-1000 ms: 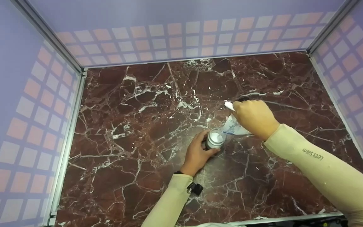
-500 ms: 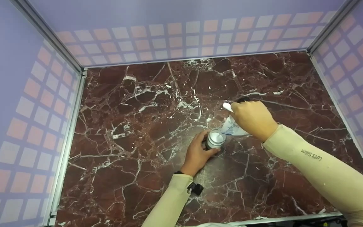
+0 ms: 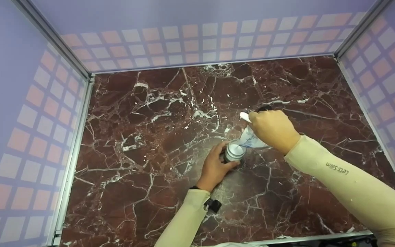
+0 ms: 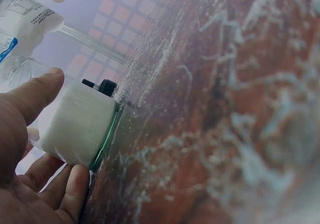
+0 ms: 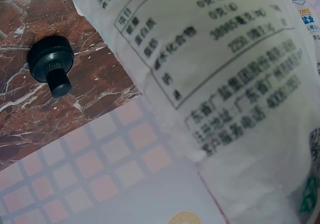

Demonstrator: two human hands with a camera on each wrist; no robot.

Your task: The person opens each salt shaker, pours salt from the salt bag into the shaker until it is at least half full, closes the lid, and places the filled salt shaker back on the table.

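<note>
On veined tabletop point(image 3: 115, 202), jar point(image 3: 232, 158) of white powder point(image 3: 236, 150), bag point(image 3: 253, 138) above

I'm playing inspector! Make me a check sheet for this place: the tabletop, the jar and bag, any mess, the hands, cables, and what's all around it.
Surface: dark red marbled tabletop with pale veins.
Job's things: glass jar with white contents, base on the tabletop; printed white bag, one corner at the jar's mouth.
Clutter: white specks scattered about; black knobbed piece beyond the bag.
Hands: left hand holds the jar; right hand grips the bag.
Cables: nothing seen on the tabletop; past its near edge, too unclear.
Surroundings: purple walls with pink and white squares on three sides.
</note>
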